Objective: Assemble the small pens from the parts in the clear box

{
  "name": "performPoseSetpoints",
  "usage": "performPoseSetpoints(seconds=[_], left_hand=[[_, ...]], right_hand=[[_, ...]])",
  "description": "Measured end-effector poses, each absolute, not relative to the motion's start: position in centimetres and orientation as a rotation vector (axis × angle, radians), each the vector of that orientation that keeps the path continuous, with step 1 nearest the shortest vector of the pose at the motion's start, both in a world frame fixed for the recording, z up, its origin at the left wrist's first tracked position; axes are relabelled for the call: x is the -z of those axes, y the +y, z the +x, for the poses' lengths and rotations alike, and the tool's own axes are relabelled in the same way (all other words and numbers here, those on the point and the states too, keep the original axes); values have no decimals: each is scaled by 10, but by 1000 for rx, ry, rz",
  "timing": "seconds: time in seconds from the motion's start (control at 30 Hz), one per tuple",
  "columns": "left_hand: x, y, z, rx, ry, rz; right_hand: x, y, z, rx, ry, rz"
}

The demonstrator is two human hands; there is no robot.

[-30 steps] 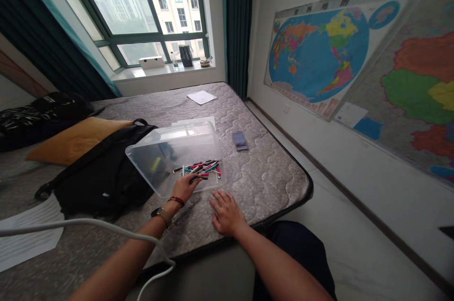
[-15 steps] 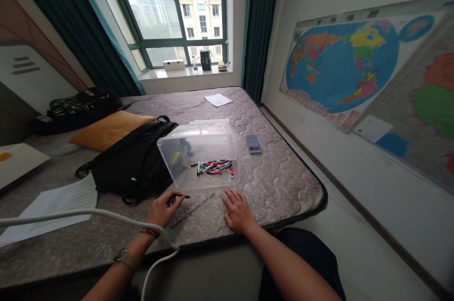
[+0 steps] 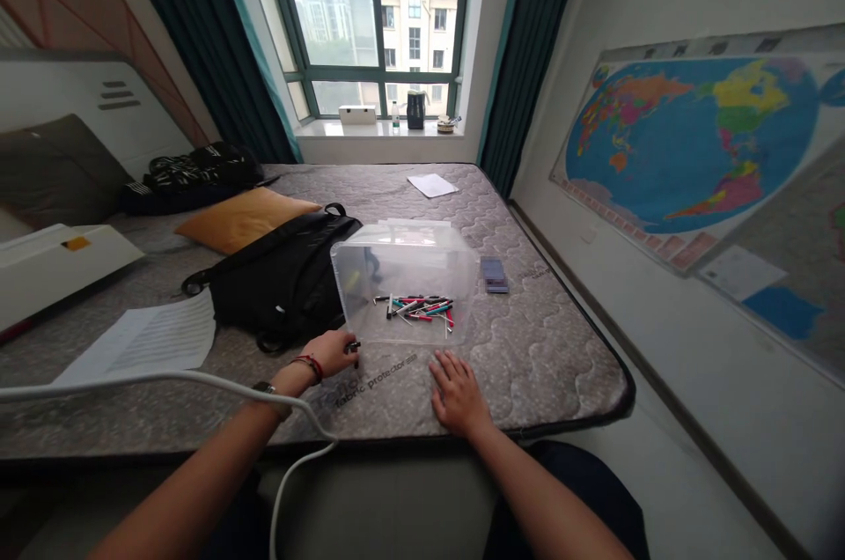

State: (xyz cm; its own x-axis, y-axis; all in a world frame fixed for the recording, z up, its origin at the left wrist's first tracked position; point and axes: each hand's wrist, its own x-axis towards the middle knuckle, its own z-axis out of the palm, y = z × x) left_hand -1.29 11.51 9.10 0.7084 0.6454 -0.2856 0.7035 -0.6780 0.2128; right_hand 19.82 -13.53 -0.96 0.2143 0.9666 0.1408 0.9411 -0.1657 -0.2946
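My left hand [image 3: 332, 354] reaches to the near left corner of the clear plastic box [image 3: 402, 256], fingers closed on a dark pen [image 3: 355, 348]. Most of that pen is hidden by the fingers. The box lies on its side with its open face towards me. Inside it, several pens [image 3: 422, 308] in black, white, red and teal lie in a loose heap. My right hand [image 3: 458, 393] rests flat on the mattress in front of the box, fingers stretched out, holding nothing.
A black backpack [image 3: 277, 287] lies left of the box on the mattress [image 3: 547, 349]. Small dark flat cases [image 3: 495, 275] lie to its right. A white cable [image 3: 198, 377] crosses over my left forearm. Printed paper [image 3: 145, 335] and an orange pillow [image 3: 244, 217] are farther left.
My left hand has moved forward and now points the dark pen downward, close to the box's near corner. The view has swung left. My right hand stays flat on the mattress.
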Motion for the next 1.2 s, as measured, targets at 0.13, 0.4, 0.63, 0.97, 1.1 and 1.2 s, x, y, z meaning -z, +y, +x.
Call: performPoseSetpoints(seconds=[0.13, 0.4, 0.63, 0.97, 1.1, 1.2], left_hand=[[-74, 110, -3, 154, 1049, 2566], [-43, 113, -4, 100, 1101, 2359], [-38, 121, -25, 162, 1098, 2353], [-37, 83, -19, -66, 1232, 2489], [-31, 68, 5, -136, 1379, 2404], [-27, 58, 13, -219, 1471, 2417]], right_hand=[[12, -135, 199, -97, -1800, -2185], [13, -134, 198, -16, -1817, -2195], [13, -135, 198, 11, -1811, -2187], [13, -134, 197, 34, -1818, -2172], [13, -134, 197, 50, -1819, -2157], [13, -134, 196, 77, -1825, -2151]])
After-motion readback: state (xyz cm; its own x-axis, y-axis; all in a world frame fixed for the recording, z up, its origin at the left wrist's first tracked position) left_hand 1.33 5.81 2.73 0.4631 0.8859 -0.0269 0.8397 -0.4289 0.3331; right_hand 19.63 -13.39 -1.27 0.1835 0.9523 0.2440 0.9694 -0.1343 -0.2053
